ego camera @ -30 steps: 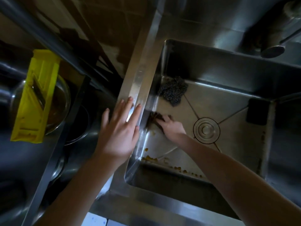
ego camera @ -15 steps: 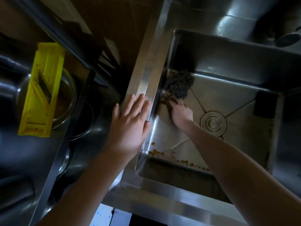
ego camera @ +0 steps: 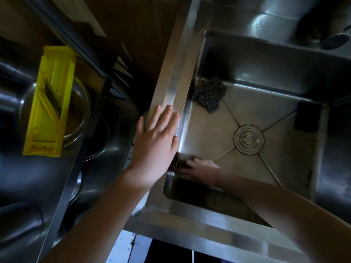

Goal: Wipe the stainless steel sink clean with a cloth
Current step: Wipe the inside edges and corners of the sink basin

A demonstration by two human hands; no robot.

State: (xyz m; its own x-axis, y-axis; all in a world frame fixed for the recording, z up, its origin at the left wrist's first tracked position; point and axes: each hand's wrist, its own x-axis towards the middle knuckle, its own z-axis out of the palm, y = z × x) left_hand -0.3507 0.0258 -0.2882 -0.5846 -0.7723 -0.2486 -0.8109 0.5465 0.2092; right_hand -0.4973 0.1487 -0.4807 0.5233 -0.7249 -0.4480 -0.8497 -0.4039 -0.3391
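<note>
Seen from above, the right hand (ego camera: 201,168) has slid toward the viewer since half a second ago. It was beside the steel scourer (ego camera: 209,93) at the far left of the basin and is now in the near left corner. It is blurred and lies on a dark cloth (ego camera: 178,163) against the sink's left wall. I cannot tell whether its fingers grip the cloth or press it flat. The orange crumbs seen earlier along the near wall no longer show.

The left hand (ego camera: 153,147) stays flat on the left rim of the stainless steel sink (ego camera: 171,86), fingers straight and slightly spread. The basin floor is dull grey, creased toward a round drain (ego camera: 248,139), with brown staining along its right edge. A yellow slicer (ego camera: 50,103) rests across a metal bowl (ego camera: 81,111) on the surface to the left.
</note>
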